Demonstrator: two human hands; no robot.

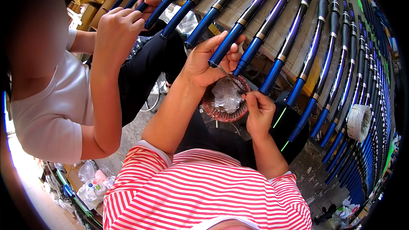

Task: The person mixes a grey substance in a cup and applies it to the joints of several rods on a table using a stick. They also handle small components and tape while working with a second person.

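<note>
A row of fishing rods with blue butt ends lies side by side on the table. My left hand [206,61] is wrapped round the blue butt of one fishing rod [230,42], thumb along its side. My right hand [259,113] is closed in a pinch on a thin metal tool [234,80], whose kind I cannot make out. It slants up to the left, its far tip at the end of the held rod. Whether the tip is inside the rod is too small to tell.
Below my hands stands a red basket [207,106] with clear plastic scraps. A co-worker's hand [119,27] works on rods at the left. A white tape roll [358,122] rests on the rods at the right. Plastic bags [93,189] lie at lower left.
</note>
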